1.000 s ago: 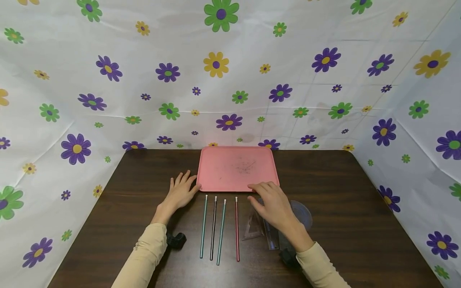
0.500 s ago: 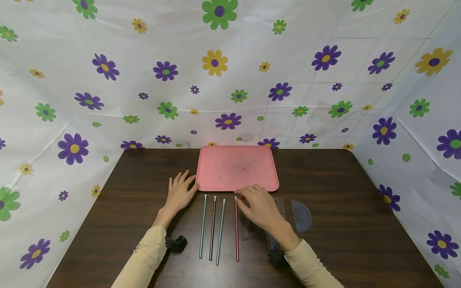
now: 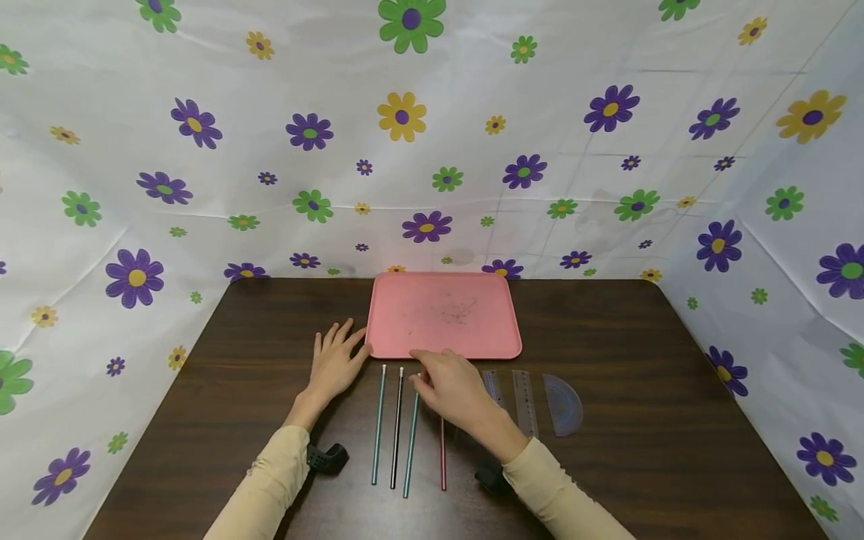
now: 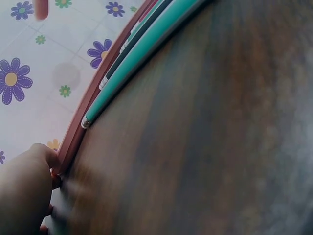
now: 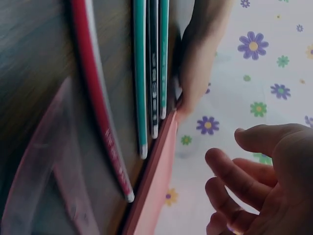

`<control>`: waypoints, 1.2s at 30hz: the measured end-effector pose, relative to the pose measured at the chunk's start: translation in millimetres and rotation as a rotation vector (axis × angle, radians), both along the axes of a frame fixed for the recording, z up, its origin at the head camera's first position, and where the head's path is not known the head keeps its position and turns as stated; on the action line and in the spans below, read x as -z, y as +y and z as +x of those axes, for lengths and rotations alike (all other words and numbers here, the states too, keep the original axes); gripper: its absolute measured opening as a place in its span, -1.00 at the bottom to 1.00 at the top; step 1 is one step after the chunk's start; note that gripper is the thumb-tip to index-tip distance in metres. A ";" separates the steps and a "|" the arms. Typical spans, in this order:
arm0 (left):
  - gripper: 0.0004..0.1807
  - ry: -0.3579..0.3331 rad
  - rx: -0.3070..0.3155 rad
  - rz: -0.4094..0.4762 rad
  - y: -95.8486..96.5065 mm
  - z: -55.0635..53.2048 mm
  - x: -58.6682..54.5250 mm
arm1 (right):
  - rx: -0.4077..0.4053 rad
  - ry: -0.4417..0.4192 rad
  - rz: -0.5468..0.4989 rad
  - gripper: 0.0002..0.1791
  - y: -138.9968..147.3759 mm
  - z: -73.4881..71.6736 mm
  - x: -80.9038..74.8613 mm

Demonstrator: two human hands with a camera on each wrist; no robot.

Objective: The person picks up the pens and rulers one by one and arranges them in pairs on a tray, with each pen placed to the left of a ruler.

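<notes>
My left hand (image 3: pixel 334 364) rests at the left front corner of a pink tray (image 3: pixel 398 319), fingers spread; the left wrist view shows the thumb touching its rim. My right hand (image 3: pixel 455 386) hovers over the tray's front edge, holding nothing, fingers loosely bent. Below the tray lie a green pencil (image 3: pixel 379 431), a black pencil (image 3: pixel 397 431), a second green pencil (image 3: pixel 409 457) and a red pencil (image 3: pixel 443 461), eraser ends toward the tray. In the head view, my right hand hides the upper part of the red pencil.
Right of the hand lie a clear ruler (image 3: pixel 524 405), a clear protractor (image 3: pixel 564 406) and another clear, partly covered piece (image 3: pixel 493 384). A clear set square (image 5: pixel 36 142) shows in the right wrist view. Flowered sheeting (image 3: pixel 270 225) stands behind the dark wooden table (image 3: pixel 628 345).
My right hand has moved left along the tray's front edge, from above the clear drawing tools to above the red and right green pencils. The left hand has stayed at the tray corner.
</notes>
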State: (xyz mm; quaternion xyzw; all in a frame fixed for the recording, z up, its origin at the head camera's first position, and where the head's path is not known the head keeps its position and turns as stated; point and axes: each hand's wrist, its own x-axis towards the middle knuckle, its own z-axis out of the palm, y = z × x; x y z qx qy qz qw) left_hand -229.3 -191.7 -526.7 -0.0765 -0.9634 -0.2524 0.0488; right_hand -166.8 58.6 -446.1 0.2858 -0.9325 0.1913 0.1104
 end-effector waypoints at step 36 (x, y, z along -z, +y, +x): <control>-0.42 -0.021 0.005 0.000 -1.1 -0.6 0.6 | 0.061 -0.136 0.275 -0.52 -71.1 -5.1 11.3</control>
